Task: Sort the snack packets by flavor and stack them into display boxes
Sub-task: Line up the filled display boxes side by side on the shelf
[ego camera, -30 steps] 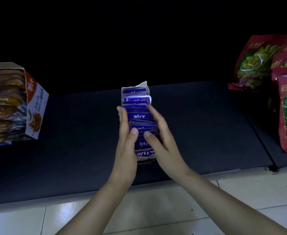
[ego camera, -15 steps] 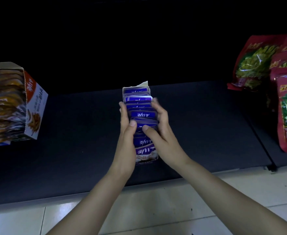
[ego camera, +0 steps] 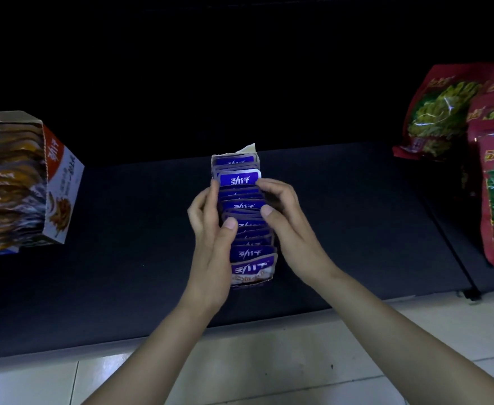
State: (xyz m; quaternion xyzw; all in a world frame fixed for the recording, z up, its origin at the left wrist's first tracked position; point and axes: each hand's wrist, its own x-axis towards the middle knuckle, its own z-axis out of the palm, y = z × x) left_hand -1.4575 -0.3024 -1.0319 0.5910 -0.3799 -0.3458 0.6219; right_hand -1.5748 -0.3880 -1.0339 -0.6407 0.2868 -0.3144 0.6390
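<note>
A narrow display box [ego camera: 251,283] stands on the dark shelf [ego camera: 123,258], filled with a row of several purple snack packets [ego camera: 240,179]. My left hand [ego camera: 210,229] lies along the row's left side, its thumb on the packet tops. My right hand [ego camera: 286,217] cups the right side, fingers curled over the packets near the back and thumb pressing the middle. Both hands squeeze the row between them. One packet near the back stands a little taller than the rest.
At the left, an orange and white display box [ego camera: 61,182] holds orange packets [ego camera: 9,176]. Large red bags of green snacks [ego camera: 438,112] lean at the right end of the shelf. White floor tiles [ego camera: 240,369] run along the shelf's front edge.
Both hands have slid farther back along the purple row, and the right fingers now curl over the packets near the back.
</note>
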